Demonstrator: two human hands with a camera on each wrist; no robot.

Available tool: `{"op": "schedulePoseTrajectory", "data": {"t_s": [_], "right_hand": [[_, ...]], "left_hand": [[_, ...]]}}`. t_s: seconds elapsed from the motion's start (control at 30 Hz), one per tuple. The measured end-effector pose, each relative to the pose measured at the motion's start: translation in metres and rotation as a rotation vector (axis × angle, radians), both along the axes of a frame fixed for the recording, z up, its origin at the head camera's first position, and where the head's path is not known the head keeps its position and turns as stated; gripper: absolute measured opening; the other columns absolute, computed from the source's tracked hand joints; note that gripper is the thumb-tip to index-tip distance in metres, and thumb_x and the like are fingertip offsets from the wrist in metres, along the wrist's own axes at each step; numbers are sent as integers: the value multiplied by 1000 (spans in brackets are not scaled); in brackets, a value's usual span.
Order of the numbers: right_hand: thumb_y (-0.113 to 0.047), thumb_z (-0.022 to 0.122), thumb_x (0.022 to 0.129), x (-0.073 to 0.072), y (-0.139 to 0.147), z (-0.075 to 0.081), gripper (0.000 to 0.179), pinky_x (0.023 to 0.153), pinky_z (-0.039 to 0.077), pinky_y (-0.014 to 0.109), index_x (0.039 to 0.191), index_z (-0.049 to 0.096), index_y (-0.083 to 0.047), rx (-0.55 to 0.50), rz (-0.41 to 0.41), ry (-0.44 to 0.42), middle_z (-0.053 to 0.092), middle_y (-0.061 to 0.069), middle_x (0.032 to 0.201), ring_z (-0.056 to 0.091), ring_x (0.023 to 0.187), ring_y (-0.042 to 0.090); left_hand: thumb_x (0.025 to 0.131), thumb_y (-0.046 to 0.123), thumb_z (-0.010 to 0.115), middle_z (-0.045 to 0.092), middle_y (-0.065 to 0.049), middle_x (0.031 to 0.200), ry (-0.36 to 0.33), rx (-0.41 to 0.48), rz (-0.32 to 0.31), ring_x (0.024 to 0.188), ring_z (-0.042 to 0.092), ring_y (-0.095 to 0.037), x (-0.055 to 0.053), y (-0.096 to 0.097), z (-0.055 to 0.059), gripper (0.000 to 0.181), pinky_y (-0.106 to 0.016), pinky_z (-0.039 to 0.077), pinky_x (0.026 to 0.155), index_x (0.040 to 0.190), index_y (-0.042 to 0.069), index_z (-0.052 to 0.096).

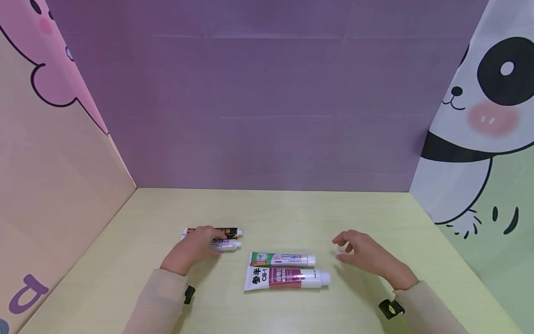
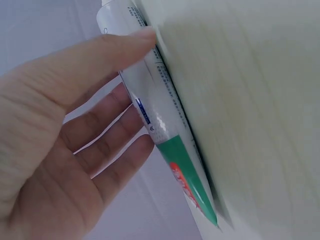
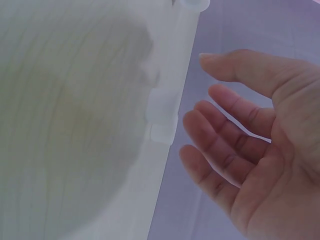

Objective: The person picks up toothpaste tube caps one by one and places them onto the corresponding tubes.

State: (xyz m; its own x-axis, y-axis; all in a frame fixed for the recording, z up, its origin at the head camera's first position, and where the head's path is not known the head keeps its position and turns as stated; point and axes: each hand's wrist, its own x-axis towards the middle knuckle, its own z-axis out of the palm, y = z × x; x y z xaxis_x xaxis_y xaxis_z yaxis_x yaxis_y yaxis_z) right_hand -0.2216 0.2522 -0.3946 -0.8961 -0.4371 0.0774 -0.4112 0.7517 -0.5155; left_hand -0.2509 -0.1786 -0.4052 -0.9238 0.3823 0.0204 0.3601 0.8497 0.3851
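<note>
My left hand (image 1: pixel 196 248) grips a white toothpaste tube with a green end (image 2: pixel 182 170), its thumb lying along the near side. Right behind that tube lies a black toothpaste tube (image 1: pixel 231 232), partly covered by the fingers. Over the right part of the table, my right hand (image 1: pixel 362 253) hovers with loosely bent fingers and a gap between thumb and fingertips. A small white object (image 3: pixel 162 117) shows beside those fingers, apart from them in the right wrist view; it is too blurred to name.
Between the hands lie a green and white toothpaste tube (image 1: pixel 281 260) and, nearer, a larger purple and white toothpaste tube (image 1: pixel 288 279), caps pointing right. A purple wall (image 1: pixel 271 102) stands behind the pale table (image 1: pixel 292 213), with printed panels on both sides.
</note>
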Motion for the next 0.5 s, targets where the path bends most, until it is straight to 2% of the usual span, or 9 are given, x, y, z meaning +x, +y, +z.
{"op": "schedulePoseTrajectory", "data": {"t_s": [0.13, 0.3, 0.5], "right_hand": [[-8, 79, 83, -1, 4, -4, 32, 73, 53, 32, 111, 67, 0, 23, 15, 39, 63, 4, 104, 61, 85, 19], [-6, 79, 82, -4, 9, -9, 31, 73, 54, 31, 111, 67, -1, 36, 21, 78, 62, 3, 104, 61, 84, 19], [-6, 78, 83, -7, 13, -14, 30, 73, 53, 31, 112, 67, -2, 34, -12, 40, 61, 1, 106, 59, 85, 16]], "left_hand": [[76, 1, 84, 69, -12, 114, 8, -9, 14, 110, 61, -33, 0, -1, -3, 37, -48, 49, 93, 111, 7, 75], [77, -2, 82, 71, -9, 108, 21, -1, 16, 103, 63, -29, 1, -2, -4, 31, -47, 50, 89, 105, 9, 77], [78, -1, 80, 71, -9, 109, 6, -6, 25, 102, 62, -28, 0, -2, -5, 31, -47, 50, 90, 107, 11, 77]]}}
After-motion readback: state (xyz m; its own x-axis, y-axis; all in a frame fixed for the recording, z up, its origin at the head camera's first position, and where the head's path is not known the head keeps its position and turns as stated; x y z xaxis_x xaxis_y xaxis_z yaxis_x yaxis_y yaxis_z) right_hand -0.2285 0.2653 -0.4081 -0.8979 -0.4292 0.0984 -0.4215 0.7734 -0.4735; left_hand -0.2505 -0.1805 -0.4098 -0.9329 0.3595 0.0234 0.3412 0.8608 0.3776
